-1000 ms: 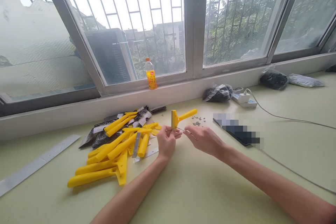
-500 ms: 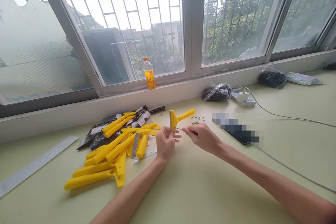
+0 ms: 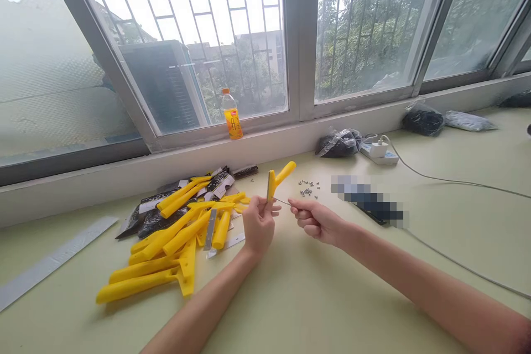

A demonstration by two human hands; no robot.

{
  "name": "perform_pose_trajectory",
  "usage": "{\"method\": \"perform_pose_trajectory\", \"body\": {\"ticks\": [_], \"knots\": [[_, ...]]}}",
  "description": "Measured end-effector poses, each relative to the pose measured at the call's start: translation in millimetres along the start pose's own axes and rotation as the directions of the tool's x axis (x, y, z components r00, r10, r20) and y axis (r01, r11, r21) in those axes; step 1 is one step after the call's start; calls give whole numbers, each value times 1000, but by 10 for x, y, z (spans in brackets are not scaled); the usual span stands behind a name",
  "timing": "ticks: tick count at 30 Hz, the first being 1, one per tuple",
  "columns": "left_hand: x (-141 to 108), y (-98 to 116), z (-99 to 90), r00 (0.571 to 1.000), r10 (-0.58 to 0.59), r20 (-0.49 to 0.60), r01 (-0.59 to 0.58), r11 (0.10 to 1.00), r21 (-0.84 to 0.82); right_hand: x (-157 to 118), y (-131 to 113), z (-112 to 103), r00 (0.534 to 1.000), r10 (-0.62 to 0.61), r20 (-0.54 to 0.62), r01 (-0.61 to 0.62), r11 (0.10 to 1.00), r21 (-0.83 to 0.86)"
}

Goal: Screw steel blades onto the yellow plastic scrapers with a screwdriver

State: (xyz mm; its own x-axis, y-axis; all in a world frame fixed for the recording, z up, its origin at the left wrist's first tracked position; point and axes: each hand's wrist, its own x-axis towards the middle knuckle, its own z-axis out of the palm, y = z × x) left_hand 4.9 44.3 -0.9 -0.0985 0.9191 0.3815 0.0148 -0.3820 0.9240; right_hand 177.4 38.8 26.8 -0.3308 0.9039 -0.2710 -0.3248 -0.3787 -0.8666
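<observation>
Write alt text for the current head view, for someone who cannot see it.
The left hand holds a yellow scraper while the right hand holds a thin rod toward its head. Screws lie on the table beyond the right hand; similar yellow tools are heaped at left.

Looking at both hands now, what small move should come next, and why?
Likely a slight turn of the thin metal tool, keeping the yellow scraper steady: the left hand grips the scraper by its head, and the right hand holds the tool pointed there, its tip at or very near the head.
</observation>
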Motion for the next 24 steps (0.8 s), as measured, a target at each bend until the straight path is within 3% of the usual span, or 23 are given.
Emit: {"method": "perform_pose_trajectory", "body": {"ticks": [3,12,17,24], "knots": [[-7,4,33,999,-47,-16,45,996,-73,-8,21,-10,1000,1,19,-1,999,-36],[116,-26,-51,937,-326,-126,275,911,-306,-3,103,-151,971,-227,-79,219,970,-107],[112,24,-58,931,-357,-76,307,879,-366,72,93,-271,949,-274,-158,257,959,-122],[106,55,-63,921,-388,-43,346,863,-367,45,104,-231,960,-245,-135,228,965,-128]]}}
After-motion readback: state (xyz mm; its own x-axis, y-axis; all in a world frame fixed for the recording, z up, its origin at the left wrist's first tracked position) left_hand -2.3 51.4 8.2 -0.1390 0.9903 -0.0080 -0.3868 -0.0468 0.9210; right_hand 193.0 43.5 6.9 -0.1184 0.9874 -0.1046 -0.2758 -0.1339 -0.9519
